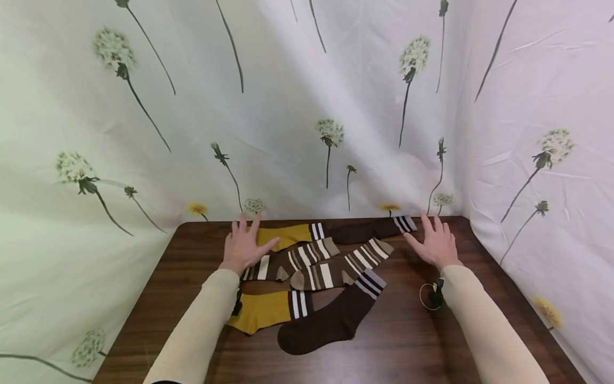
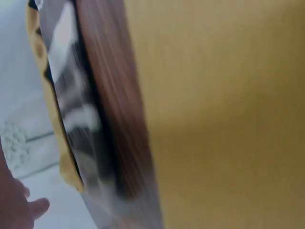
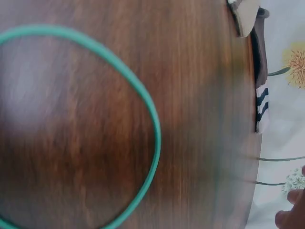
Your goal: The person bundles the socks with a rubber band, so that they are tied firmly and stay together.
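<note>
My left hand [image 1: 242, 248] is spread over the left end of the back mustard sock [image 1: 290, 233], fingers straight; contact is unclear. Two brown, white and tan striped socks [image 1: 312, 255] [image 1: 326, 276] lie in the middle. In front of them are another mustard sock [image 1: 266, 309], partly behind my left forearm, and a dark brown sock [image 1: 326, 325] with a grey striped cuff. At the back right, a second dark brown sock [image 1: 364, 230] lies with its striped cuff near my right hand [image 1: 436, 245], which is spread and holds nothing. Mustard fabric [image 2: 228, 114] fills much of the left wrist view.
The socks lie on a dark wooden table [image 1: 403, 341]. Its back edge meets a white curtain [image 1: 288, 133] printed with dandelions, which also hangs along both sides. A thin green loop [image 3: 155, 124] hangs by my right wrist.
</note>
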Motion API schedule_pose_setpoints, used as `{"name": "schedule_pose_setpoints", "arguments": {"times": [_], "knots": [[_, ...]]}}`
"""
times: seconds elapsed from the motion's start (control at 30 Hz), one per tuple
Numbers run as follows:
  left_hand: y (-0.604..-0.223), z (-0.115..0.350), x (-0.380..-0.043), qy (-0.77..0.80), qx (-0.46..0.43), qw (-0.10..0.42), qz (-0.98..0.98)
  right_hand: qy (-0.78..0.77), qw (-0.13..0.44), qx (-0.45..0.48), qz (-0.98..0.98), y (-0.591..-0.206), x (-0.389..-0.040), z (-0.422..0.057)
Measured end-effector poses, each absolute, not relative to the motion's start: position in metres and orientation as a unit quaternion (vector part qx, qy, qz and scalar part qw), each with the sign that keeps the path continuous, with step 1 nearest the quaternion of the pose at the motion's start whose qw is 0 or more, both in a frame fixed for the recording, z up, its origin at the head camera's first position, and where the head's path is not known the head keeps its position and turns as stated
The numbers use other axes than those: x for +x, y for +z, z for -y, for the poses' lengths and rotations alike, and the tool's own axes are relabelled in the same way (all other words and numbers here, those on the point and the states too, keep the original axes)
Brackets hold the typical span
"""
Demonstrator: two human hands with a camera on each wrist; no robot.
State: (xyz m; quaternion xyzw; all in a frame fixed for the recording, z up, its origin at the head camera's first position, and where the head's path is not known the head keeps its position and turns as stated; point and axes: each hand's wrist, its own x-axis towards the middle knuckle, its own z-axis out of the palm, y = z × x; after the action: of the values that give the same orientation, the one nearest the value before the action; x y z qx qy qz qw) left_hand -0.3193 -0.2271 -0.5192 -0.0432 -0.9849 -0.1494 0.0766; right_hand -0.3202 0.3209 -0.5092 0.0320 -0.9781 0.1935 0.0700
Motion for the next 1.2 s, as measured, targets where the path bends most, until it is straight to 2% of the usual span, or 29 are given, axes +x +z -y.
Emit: {"name": "schedule_pose_setpoints", "arguments": {"times": [0.2, 0.5, 0.87, 1.2], "knots": [[-0.515, 0.199, -0.322, -0.166, -0.07, 0.092, 0.979, 0.225, 0.071, 0.061, 0.97, -0.518, -0.327, -0.319], [-0.514, 0.149, -0.324, -0.218, -0.099, 0.075, 0.968, 0.27, 0.032, 0.066, 0.96, -0.527, -0.338, -0.313], [-0.514, 0.097, -0.32, -0.256, -0.223, 0.04, 0.94, 0.264, 0.021, 0.048, 0.963, -0.542, -0.348, -0.308], [-0.525, 0.056, -0.324, -0.227, -0.21, 0.018, 0.951, 0.239, 0.009, 0.035, 0.97, -0.547, -0.351, -0.298]]}}
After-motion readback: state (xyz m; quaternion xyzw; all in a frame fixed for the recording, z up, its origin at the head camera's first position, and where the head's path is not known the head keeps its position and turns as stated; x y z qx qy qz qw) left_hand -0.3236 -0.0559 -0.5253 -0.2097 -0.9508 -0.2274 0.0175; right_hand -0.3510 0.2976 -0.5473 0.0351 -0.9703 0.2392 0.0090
